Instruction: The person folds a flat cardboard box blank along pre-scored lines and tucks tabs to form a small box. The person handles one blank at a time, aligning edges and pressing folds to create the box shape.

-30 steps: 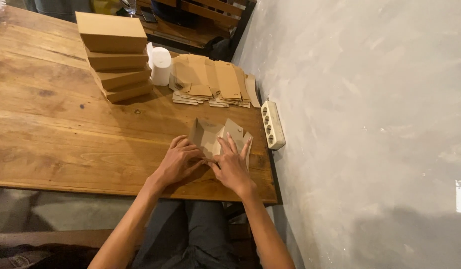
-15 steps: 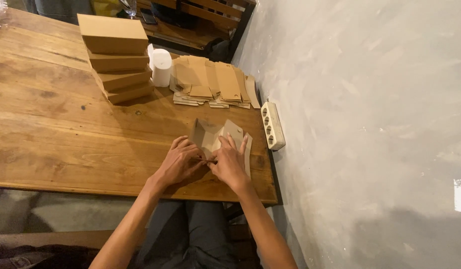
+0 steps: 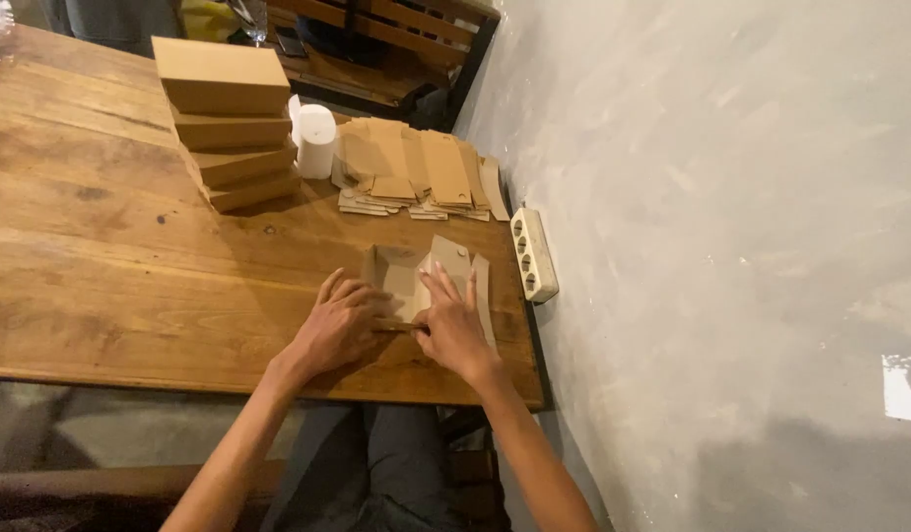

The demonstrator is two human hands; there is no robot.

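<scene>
Operator: Cardboard box blank [image 3: 421, 281], partly folded, lies at lower centre of the frame on the wooden worktop [image 3: 101, 256], close to its near edge. 1 side wall stands upright at the left of the blank; the remaining panels lie flat toward the right.

Inspector: State of each hand?

Operator: Left hand [image 3: 339, 325] rests palm down on the near left part of the blank, fingers curled and pressing on the cardboard. Right hand [image 3: 453, 325] lies flat with fingers spread, pressing the flat panels down. Neither hand is closed around the blank; both bear on it from above. The 2 hands sit just beside each other, nearly touching at the thumbs.

Inspector: Surrounding items?

Operator: Stack of 4 closed brown boxes [image 3: 229, 123], upper left of the frame, each offset from the one beneath. White cylinder [image 3: 314, 141] stands upright just right of the stack. Pile of flat cardboard blanks [image 3: 416, 177], upper centre, fanned out and overlapping. White power strip [image 3: 533, 254], right of centre, lies along the right edge of the worktop, beside a grey wall [image 3: 731, 246].

Inspector: Blank relative to the pile?

Operator: Nearer the lower edge of the frame, apart from the pile.
</scene>
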